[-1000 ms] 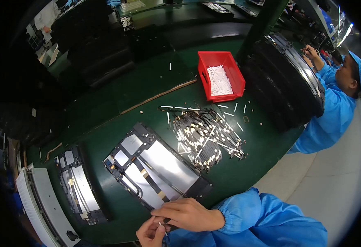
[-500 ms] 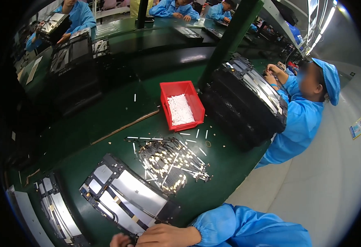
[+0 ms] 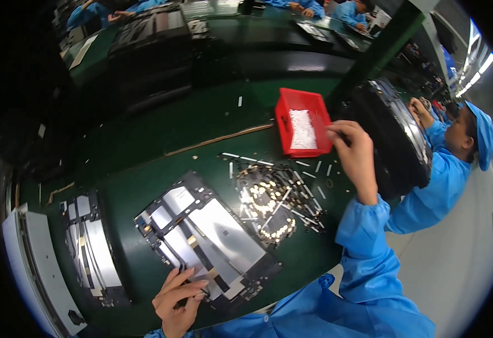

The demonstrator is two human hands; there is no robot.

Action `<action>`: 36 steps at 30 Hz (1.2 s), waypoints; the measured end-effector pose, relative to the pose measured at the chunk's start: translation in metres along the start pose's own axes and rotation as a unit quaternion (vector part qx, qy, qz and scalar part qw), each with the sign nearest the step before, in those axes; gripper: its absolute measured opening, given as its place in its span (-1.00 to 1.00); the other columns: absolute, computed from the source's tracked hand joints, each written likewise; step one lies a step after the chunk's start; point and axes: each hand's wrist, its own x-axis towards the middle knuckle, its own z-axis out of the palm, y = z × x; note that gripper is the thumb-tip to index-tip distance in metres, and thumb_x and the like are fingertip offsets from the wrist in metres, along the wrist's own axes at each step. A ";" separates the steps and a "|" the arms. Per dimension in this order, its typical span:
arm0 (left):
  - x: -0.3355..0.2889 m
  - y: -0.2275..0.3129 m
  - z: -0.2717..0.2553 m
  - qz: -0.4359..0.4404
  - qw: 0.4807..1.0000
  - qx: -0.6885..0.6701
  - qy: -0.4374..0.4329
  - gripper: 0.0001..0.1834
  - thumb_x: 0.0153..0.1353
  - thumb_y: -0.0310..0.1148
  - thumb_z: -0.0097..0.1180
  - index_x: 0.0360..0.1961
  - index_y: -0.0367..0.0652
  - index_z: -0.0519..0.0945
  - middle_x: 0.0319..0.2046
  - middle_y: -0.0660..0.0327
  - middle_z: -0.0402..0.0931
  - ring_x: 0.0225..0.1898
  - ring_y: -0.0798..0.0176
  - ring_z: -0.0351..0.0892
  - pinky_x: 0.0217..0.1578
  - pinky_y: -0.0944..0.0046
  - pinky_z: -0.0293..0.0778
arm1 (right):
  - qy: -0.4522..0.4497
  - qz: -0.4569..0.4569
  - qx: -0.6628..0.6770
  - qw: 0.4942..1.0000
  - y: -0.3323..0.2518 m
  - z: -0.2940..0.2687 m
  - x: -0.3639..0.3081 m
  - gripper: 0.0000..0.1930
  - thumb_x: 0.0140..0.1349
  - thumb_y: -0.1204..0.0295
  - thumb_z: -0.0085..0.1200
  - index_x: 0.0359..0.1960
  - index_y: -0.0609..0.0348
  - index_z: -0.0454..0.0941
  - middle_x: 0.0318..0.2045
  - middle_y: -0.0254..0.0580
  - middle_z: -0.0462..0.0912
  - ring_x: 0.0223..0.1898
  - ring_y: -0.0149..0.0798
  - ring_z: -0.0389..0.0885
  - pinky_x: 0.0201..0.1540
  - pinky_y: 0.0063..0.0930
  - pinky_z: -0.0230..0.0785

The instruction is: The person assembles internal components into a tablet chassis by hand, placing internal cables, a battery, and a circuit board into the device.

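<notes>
In front of me a flat electronic panel with silver plates and a black frame lies tilted on the green bench. My left hand is at its near left edge, thumb and fingertips closed on a thin black cable that runs along the panel. Raised at the right rim of a red bin, my right hand has thumb and forefinger pinched together; anything between them is too small to make out. Small white strips fill the bin's bottom.
Beyond the panel lies a heap of small black parts with gold ends, white strips scattered around it. A second panel is at the left. Stacked dark panels stand at the right, beside a co-worker in blue. A green post rises behind the bin.
My right hand has left the panel's near edge and moved up and right to the red bin. My left hand remains at the panel. The whole view has shifted.
</notes>
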 end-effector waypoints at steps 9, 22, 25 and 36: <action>0.031 -0.023 -0.019 0.027 0.997 -0.010 -0.070 -0.86 -0.20 -0.40 0.40 -0.52 0.02 0.72 -0.22 0.20 0.64 0.11 -0.01 0.43 0.24 -0.07 0.00 | -0.326 -0.077 0.237 0.912 -0.138 0.026 -0.116 -0.89 0.02 0.60 0.16 -0.37 0.21 0.64 -0.47 -0.15 0.57 -0.38 -0.20 0.57 -0.32 -0.47 0.40; 0.026 -0.032 -0.021 0.021 0.999 -0.002 -0.041 -0.84 -0.20 -0.42 0.41 -0.52 0.05 0.70 -0.32 0.34 0.65 0.07 0.10 0.48 0.28 0.00 -0.07 | -0.334 -0.267 0.221 0.877 -0.144 0.071 -0.173 -0.75 -0.16 0.52 0.19 -0.34 0.16 0.61 -0.37 -0.27 0.51 -0.31 -0.26 0.47 -0.25 -0.42 0.39; 0.027 -0.031 -0.021 0.024 0.999 0.006 -0.048 -0.83 -0.21 -0.43 0.41 -0.52 0.06 0.70 -0.34 0.37 0.65 0.05 0.13 0.49 0.28 0.00 -0.07 | -0.336 -0.278 0.200 0.877 -0.145 0.072 -0.172 -0.75 -0.17 0.54 0.25 -0.35 0.11 0.62 -0.39 -0.28 0.51 -0.34 -0.26 0.47 -0.25 -0.42 0.41; 0.035 -0.029 -0.015 0.076 0.989 0.118 -0.051 -0.87 -0.16 -0.36 0.37 -0.49 0.06 0.72 -0.36 0.44 0.64 -0.03 0.25 0.50 0.23 0.08 -0.06 | -0.346 -0.320 0.200 0.859 -0.143 0.073 -0.170 -0.72 -0.16 0.47 0.11 -0.31 0.18 0.59 -0.28 -0.30 0.50 -0.29 -0.31 0.44 -0.30 -0.47 0.32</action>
